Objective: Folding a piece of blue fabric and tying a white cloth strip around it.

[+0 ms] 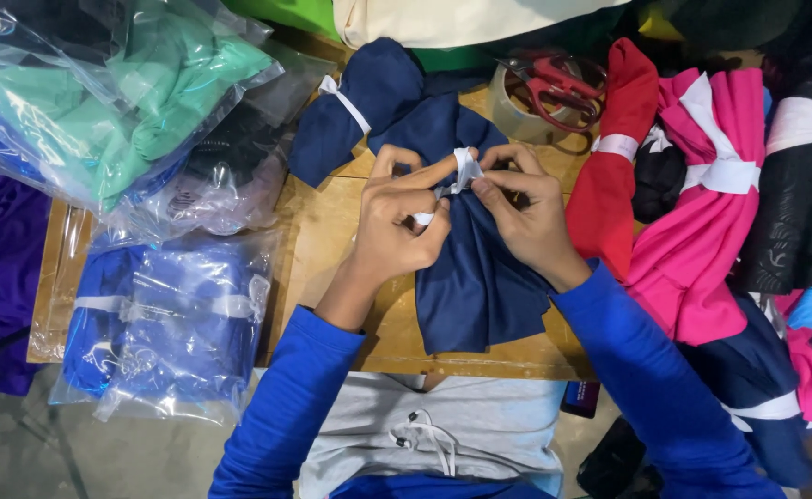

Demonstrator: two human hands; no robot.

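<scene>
Navy cloth bundle (475, 277) lies flat on the wooden worktop (323, 240), steadying it while left hand (396, 231) and right hand (526, 217) pinch its white tie strip (466, 171).

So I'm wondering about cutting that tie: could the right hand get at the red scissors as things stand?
Probably yes, once it lets go. The right hand is pinching the white strip, but the red scissors lie uncovered on the tape roll just beyond it.

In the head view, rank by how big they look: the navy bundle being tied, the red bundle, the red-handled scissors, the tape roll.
1. Navy bundle
2. Red bundle
3. Red-handled scissors and tape roll: look alike and overlap, so not ranked.
</scene>
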